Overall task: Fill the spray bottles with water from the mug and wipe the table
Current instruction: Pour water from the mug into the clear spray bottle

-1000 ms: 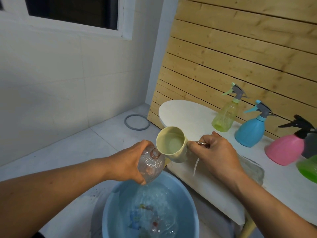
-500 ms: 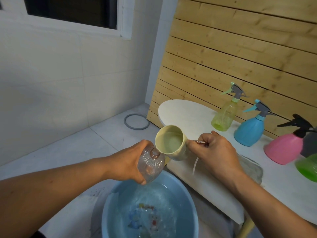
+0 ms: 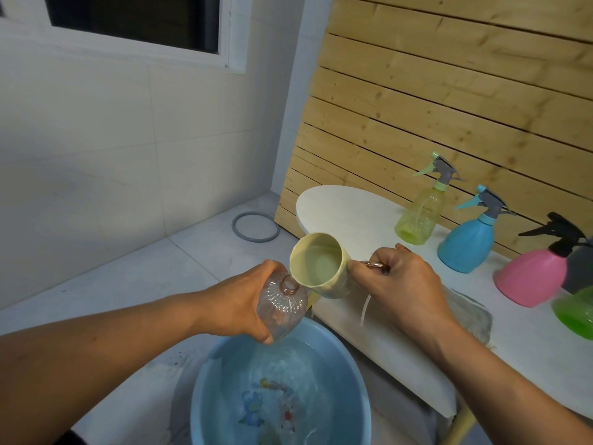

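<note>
My left hand (image 3: 239, 298) grips a clear ribbed spray bottle (image 3: 282, 308) without its sprayer, held over the blue basin (image 3: 211, 383). My right hand (image 3: 407, 284) holds a cream mug (image 3: 321, 266) by its metal handle, tipped so its rim touches the bottle's open neck; some water sits inside. On the white table (image 3: 346, 210) stand a yellow-green spray bottle (image 3: 420, 213), a blue spray bottle (image 3: 468, 244), a pink spray bottle (image 3: 534, 277) and, partly cut off, a green bottle (image 3: 576, 311). A grey cloth (image 3: 471, 316) lies behind my right wrist.
The basin on the tiled floor holds water and has a coloured picture on its bottom. A grey ring (image 3: 255, 227) lies on the floor near the corner. A slatted wooden wall (image 3: 449, 101) runs behind the table. A thin tube (image 3: 364, 311) hangs below my right hand.
The mug has stayed tipped at the bottle's neck, and both hands have hardly moved. Ripples in the basin water have calmed.
</note>
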`<state>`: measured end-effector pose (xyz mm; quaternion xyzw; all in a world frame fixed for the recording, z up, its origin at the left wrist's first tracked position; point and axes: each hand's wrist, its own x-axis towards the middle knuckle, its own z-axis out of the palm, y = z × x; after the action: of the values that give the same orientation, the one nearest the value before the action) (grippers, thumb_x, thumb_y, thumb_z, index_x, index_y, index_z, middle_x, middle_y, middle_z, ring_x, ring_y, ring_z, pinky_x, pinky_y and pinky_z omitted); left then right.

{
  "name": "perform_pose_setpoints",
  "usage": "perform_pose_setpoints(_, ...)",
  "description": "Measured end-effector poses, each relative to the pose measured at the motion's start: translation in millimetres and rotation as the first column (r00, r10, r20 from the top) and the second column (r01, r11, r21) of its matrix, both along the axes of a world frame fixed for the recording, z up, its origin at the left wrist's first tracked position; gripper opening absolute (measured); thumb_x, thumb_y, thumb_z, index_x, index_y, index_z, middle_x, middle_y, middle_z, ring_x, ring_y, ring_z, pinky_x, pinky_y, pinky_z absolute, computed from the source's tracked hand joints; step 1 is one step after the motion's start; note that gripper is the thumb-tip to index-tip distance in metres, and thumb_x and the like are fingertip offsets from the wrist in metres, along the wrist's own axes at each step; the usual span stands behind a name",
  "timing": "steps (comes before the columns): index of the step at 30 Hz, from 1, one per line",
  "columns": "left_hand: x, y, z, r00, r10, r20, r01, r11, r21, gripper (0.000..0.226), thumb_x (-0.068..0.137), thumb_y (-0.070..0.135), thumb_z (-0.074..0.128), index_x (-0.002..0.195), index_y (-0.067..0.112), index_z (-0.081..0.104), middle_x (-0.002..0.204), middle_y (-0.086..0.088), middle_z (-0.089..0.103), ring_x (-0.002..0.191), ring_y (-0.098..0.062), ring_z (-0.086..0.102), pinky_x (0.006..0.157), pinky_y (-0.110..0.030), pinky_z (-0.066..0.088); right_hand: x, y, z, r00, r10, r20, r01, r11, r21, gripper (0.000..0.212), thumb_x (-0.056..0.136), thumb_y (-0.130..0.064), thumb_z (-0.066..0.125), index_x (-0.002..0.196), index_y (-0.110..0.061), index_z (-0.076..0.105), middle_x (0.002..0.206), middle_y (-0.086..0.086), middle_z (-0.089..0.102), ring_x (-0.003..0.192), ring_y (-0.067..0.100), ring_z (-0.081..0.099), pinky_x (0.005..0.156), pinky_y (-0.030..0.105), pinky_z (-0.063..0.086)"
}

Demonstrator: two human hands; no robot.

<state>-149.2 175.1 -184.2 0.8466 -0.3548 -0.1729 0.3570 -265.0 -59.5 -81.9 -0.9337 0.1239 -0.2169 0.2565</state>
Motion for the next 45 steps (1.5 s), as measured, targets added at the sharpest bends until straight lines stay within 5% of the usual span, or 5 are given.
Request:
perform_pose_setpoints(7, -0.9, -0.1, 0.9, 1.000, 0.002, 0.011, -0.002, 1.000, 0.002, 0.104, 0.060, 0.034, 0.098, 0.139, 0.043, 0.032, 0.130, 0.023, 0.050, 0.118, -0.001, 0.055, 0.097, -0.031, 0.056, -0.4, 1.3, -0.4, 1.000, -0.017, -0.002, 0.017, 1.000, 0.000, 0.039, 0.083, -0.039, 0.072, 0.061, -0.010, 0.057, 0.054, 0.001, 0.053, 0.089, 0.021, 0.062, 0.063, 0.025, 0.043)
perform_pose_setpoints(13, -1.2, 0.2, 0.4, 1.000, -0.003, 0.011, 0.003, 1.000, 0.000, 0.103, 0.060, 0.033, 0.098, 0.139, 0.043, 0.033, 0.129, 0.022, 0.052, 0.117, -0.001, 0.056, 0.096, -0.030, 0.056, -2.4, 4.6, 3.2, 1.000, -0.025, -0.014, 0.025, 0.999, -0.044, 0.037, 0.083, -0.039, 0.071, 0.062, -0.011, 0.060, 0.055, -0.002, 0.046, 0.056, 0.014, 0.043, 0.053, 0.029, 0.035)
perform_pose_setpoints(18, -1.3, -0.2, 0.5, 1.000, -0.003, 0.017, 0.003, 1.000, -0.003, 0.103, 0.060, 0.034, 0.098, 0.139, 0.042, 0.033, 0.128, 0.023, 0.052, 0.116, 0.000, 0.056, 0.096, -0.030, 0.055, -2.7, 5.4, 3.9, 1.000, -0.023, -0.017, 0.022, 0.997, -0.067, 0.037, 0.084, -0.038, 0.071, 0.064, -0.009, 0.060, 0.063, 0.009, 0.055, 0.060, 0.024, 0.049, 0.053, 0.029, 0.035)
perform_pose_setpoints(45, -0.3, -0.6, -1.9, 1.000, -0.018, 0.014, 0.018, 1.000, -0.010, 0.103, 0.058, 0.037, 0.099, 0.138, 0.043, 0.034, 0.129, 0.022, 0.052, 0.119, -0.003, 0.057, 0.097, -0.032, 0.056, -3.7, 7.2, 3.1, 1.000, -0.031, 0.002, 0.031, 0.993, -0.113, 0.037, 0.085, -0.038, 0.070, 0.063, -0.010, 0.060, 0.062, 0.007, 0.056, 0.065, 0.025, 0.054, 0.060, 0.031, 0.045)
